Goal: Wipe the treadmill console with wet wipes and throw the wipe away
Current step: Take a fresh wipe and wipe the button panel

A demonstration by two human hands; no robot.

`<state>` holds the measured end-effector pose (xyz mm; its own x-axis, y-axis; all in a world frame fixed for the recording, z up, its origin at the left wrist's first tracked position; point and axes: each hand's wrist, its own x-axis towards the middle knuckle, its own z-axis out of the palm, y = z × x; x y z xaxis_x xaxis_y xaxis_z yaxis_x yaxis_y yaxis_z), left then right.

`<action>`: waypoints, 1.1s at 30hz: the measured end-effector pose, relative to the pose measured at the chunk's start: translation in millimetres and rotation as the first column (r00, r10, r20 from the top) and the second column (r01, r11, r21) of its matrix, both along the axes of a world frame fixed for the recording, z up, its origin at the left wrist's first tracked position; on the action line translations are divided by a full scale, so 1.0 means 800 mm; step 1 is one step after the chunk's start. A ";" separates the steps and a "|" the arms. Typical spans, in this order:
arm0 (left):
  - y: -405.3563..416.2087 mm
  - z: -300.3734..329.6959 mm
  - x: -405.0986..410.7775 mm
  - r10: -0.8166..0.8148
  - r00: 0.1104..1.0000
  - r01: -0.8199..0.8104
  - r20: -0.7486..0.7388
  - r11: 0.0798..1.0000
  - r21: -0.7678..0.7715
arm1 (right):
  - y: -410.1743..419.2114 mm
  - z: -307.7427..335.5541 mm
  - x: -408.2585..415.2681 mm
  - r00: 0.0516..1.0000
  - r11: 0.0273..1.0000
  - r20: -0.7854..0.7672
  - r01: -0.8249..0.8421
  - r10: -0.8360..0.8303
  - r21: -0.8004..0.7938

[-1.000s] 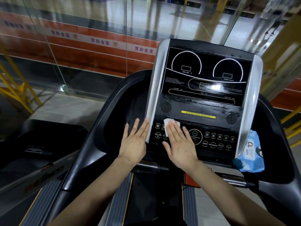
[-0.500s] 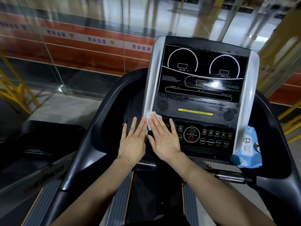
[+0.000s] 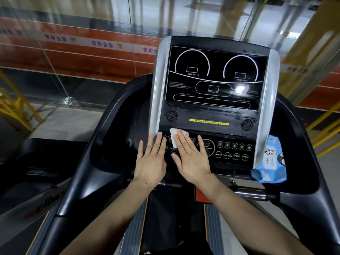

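Observation:
The black treadmill console [image 3: 213, 107] with silver side trims faces me. A white wet wipe [image 3: 173, 136] lies on the left part of its button panel. My right hand [image 3: 191, 159] presses flat on the wipe with straight fingers; most of the wipe is hidden under it. My left hand [image 3: 150, 161] rests flat with straight fingers on the console's lower left edge, beside the right hand. The upper display shows wet streaks.
A blue pack of wet wipes [image 3: 270, 162] sits in the right side tray next to the console. Black handrails [image 3: 103, 137] curve around both sides. A glass wall [image 3: 73, 52] stands behind, another treadmill [image 3: 36, 162] lies to the left.
My right hand slid the wipe left to the silver trim, then back right along the button panel. My left hand stayed on the left edge.

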<state>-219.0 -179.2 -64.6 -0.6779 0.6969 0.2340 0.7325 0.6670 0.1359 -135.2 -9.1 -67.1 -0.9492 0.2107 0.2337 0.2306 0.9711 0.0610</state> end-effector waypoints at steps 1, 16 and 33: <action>0.006 0.001 0.004 -0.003 1.000 0.003 -0.006 1.000 -0.004 | 0.006 -0.001 0.005 1.000 1.000 -0.007 0.001 -0.001 -0.005; 0.129 0.013 0.100 -0.068 0.997 0.068 0.042 0.997 -0.021 | 0.175 -0.004 0.160 0.990 0.991 -0.040 0.132 -0.133 -0.015; 0.198 0.019 0.174 -0.110 0.993 0.113 0.043 0.990 -0.086 | 0.209 -0.015 0.195 0.974 0.963 -0.030 0.217 -0.225 -0.159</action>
